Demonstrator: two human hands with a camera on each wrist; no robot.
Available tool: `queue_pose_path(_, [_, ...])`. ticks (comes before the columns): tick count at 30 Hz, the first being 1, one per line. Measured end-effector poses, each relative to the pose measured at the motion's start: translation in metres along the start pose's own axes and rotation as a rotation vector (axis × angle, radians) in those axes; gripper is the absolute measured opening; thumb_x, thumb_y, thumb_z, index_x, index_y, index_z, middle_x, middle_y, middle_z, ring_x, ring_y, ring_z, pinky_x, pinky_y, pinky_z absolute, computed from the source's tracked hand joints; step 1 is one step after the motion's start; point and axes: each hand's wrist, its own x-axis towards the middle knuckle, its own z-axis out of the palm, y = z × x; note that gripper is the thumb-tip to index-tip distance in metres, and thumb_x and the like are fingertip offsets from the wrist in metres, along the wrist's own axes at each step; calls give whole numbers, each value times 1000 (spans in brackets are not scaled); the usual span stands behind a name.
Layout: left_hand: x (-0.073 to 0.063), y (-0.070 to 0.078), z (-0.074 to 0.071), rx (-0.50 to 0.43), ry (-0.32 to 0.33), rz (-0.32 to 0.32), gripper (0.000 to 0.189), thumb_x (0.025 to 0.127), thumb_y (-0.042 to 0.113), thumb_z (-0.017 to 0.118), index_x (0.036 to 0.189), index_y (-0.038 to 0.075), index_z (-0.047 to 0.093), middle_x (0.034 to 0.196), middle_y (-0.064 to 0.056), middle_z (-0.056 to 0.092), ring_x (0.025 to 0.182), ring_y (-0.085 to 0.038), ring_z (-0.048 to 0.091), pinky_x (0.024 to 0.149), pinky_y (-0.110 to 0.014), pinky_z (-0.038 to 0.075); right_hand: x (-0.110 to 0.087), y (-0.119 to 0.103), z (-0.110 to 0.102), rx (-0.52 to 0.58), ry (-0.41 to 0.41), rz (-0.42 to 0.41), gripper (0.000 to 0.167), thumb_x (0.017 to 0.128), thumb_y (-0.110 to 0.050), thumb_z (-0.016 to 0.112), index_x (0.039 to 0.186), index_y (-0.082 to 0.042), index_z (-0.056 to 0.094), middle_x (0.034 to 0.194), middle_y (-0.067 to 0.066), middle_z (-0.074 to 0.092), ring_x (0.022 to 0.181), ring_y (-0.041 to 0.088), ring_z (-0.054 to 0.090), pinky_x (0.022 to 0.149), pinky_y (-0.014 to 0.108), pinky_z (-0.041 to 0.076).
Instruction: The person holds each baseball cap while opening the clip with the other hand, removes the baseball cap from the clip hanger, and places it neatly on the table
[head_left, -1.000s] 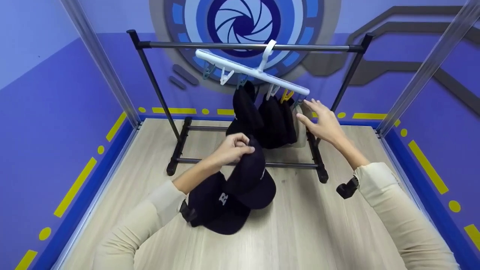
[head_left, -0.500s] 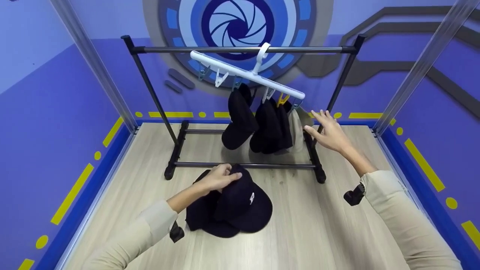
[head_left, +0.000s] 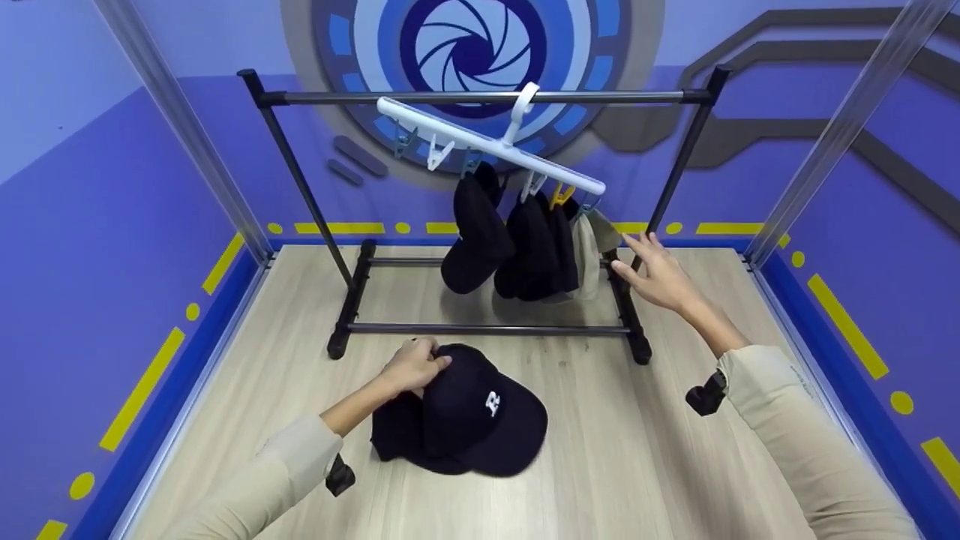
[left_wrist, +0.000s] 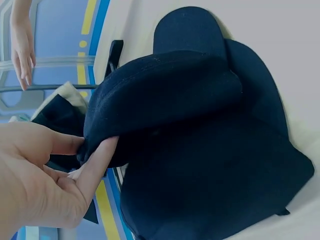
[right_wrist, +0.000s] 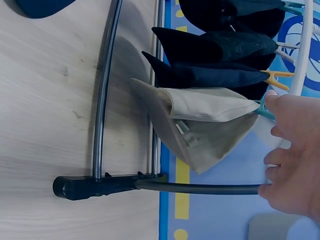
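Note:
My left hand [head_left: 416,367] pinches the top edge of a dark cap [head_left: 491,439] with a white R on its front. That cap lies over a second dark cap [head_left: 394,431] on the wooden surface, which is mostly covered. In the left wrist view, thumb and forefinger grip the fabric of the upper cap [left_wrist: 160,95]. My right hand [head_left: 660,277] is held with fingers extended beside a beige cap [head_left: 586,259], at the right end of a white clip hanger [head_left: 465,139]. It holds nothing. Several dark caps [head_left: 475,240] hang from the clips.
A black metal rack [head_left: 630,97] carries the tilted hanger by its hook. Its lower bar [head_left: 487,329] runs behind the caps on the surface. A yellow clip [head_left: 561,196] grips one dark cap; the leftmost clips [head_left: 440,152] hold nothing. Blue walls [head_left: 75,262] enclose the sides.
My left hand has lowered the R cap from near the hanging caps onto the other cap, moving down and left. My right hand has drawn slightly down and away from the hanger's end.

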Motion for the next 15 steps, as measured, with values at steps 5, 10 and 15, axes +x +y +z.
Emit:
queue_pose_path(5, [0, -11, -6, 40, 41, -25, 17, 96, 16, 67, 88, 3, 58, 87, -12, 66, 76, -28, 65, 74, -42, 54, 1, 2, 2, -1, 9, -6, 66, 107, -32, 52, 159, 2, 28, 163, 38, 10, 155, 53, 1, 121, 70, 8])
queue_pose_path(10, [1, -21, -13, 118, 71, -84, 18, 96, 21, 68, 89, 7, 58, 90, -10, 65, 84, -29, 65, 76, -47, 52, 0, 5, 2, -2, 7, 0, 67, 107, -32, 53, 159, 1, 28, 162, 39, 10, 154, 53, 0, 121, 70, 8])
queue_pose_path(15, [5, -28, -22, 186, 88, -133, 21, 96, 27, 69, 90, 9, 61, 89, -13, 71, 58, -23, 70, 69, -44, 57, -2, 9, 0, -6, 2, 10, 68, 106, -32, 54, 159, 0, 28, 162, 39, 12, 154, 53, 1, 121, 70, 8])
